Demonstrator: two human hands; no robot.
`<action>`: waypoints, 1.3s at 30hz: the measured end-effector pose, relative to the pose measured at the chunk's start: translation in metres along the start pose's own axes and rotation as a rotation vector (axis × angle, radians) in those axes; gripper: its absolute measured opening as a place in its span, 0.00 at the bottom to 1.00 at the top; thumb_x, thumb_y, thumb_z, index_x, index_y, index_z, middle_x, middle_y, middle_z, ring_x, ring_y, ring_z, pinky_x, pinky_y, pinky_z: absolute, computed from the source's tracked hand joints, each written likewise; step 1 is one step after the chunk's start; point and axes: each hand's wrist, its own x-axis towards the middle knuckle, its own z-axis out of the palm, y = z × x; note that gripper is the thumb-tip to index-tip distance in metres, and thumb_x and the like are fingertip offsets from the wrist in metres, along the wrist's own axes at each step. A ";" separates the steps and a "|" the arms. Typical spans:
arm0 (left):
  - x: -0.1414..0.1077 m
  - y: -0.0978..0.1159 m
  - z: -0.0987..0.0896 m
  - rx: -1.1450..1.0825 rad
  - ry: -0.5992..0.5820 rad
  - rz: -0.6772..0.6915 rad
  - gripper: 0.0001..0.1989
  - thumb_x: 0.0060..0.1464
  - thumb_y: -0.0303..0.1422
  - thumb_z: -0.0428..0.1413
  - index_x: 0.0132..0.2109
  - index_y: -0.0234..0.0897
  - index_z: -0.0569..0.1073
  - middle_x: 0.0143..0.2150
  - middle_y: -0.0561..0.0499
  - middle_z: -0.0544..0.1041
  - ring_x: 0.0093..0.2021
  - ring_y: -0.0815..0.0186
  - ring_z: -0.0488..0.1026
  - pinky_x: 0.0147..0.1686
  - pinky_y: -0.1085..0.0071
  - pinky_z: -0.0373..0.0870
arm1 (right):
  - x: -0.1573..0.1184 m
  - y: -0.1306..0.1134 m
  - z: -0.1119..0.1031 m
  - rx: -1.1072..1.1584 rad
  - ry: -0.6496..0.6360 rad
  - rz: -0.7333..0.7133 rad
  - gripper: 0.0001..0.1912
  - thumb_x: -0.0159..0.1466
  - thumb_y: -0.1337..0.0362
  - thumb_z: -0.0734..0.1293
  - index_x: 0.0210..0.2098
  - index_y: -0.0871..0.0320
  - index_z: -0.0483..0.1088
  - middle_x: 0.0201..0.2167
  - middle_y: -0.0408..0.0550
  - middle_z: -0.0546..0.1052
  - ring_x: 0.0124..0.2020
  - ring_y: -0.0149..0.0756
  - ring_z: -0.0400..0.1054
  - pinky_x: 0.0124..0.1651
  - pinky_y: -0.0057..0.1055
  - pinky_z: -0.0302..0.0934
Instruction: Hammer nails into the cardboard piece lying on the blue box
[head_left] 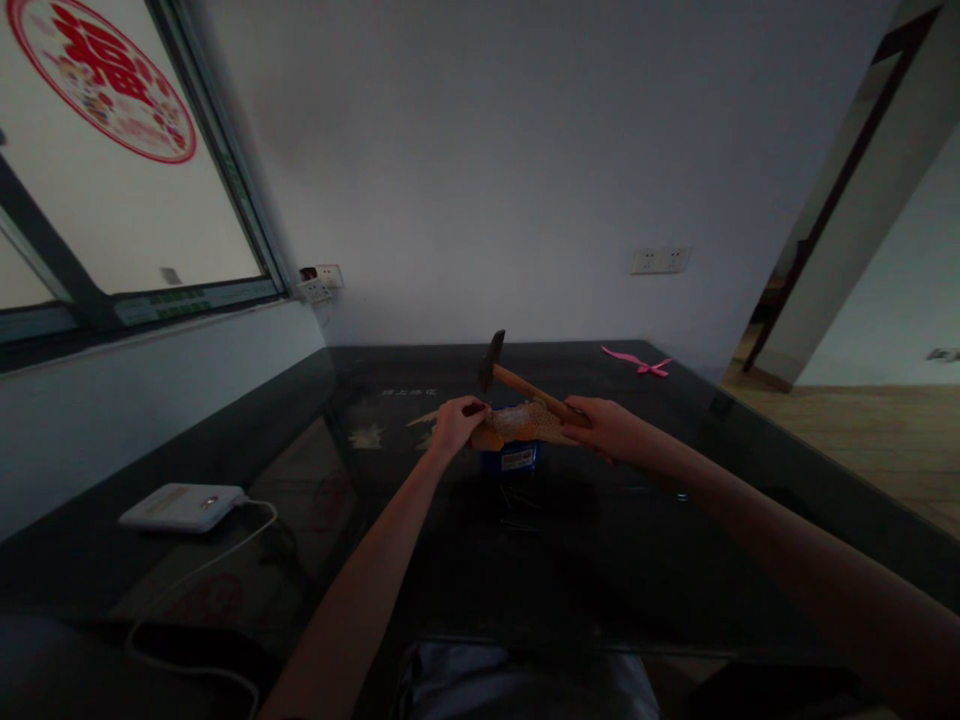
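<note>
My right hand (596, 428) is closed around the wooden handle of a hammer (525, 387). The dark hammer head is raised, up and to the left of that hand. Below it, a rough orange-brown piece that looks like wood or bark (517, 423) lies across a blue box (517, 460) with a pale label. My left hand (454, 424) pinches at the left end of the brown piece, thumb and finger together; whatever is between the fingertips is too small to make out. Several thin, nail-like pieces (519, 524) lie on the table in front of the box.
The dark, glossy table (600, 570) meets the wall at the back. At left lies a white power bank (184, 508) with a white cable (202, 570) running off the front edge. A pink ribbon-like item (637, 362) is at the back right. A small shiny bit (682, 496) sits near my right forearm.
</note>
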 end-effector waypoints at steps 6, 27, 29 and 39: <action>0.001 0.000 0.001 -0.013 -0.001 -0.045 0.06 0.47 0.33 0.58 0.31 0.34 0.77 0.28 0.49 0.79 0.30 0.65 0.75 0.32 0.72 0.69 | 0.000 -0.004 -0.003 -0.101 -0.031 -0.002 0.01 0.59 0.67 0.62 0.31 0.58 0.62 0.21 0.40 0.64 0.13 0.23 0.57 0.14 0.22 0.50; 0.001 -0.005 0.001 -0.004 -0.035 -0.061 0.09 0.47 0.34 0.58 0.33 0.32 0.78 0.30 0.48 0.79 0.31 0.64 0.75 0.31 0.72 0.68 | 0.003 -0.011 -0.010 -0.236 -0.114 -0.011 0.03 0.61 0.65 0.61 0.33 0.59 0.63 0.22 0.42 0.67 0.16 0.24 0.60 0.17 0.22 0.52; 0.001 -0.005 0.001 -0.010 -0.030 -0.068 0.08 0.47 0.34 0.58 0.32 0.32 0.78 0.29 0.49 0.79 0.30 0.64 0.75 0.31 0.73 0.68 | 0.003 -0.012 -0.011 -0.258 -0.080 -0.032 0.02 0.60 0.66 0.62 0.32 0.59 0.63 0.21 0.42 0.68 0.16 0.25 0.60 0.17 0.22 0.52; 0.000 0.001 0.000 -0.012 -0.045 -0.078 0.09 0.47 0.33 0.58 0.33 0.32 0.77 0.30 0.48 0.79 0.30 0.65 0.75 0.30 0.73 0.68 | 0.002 -0.016 -0.013 -0.284 -0.088 -0.030 0.04 0.60 0.66 0.61 0.33 0.61 0.65 0.23 0.45 0.69 0.17 0.26 0.60 0.20 0.24 0.52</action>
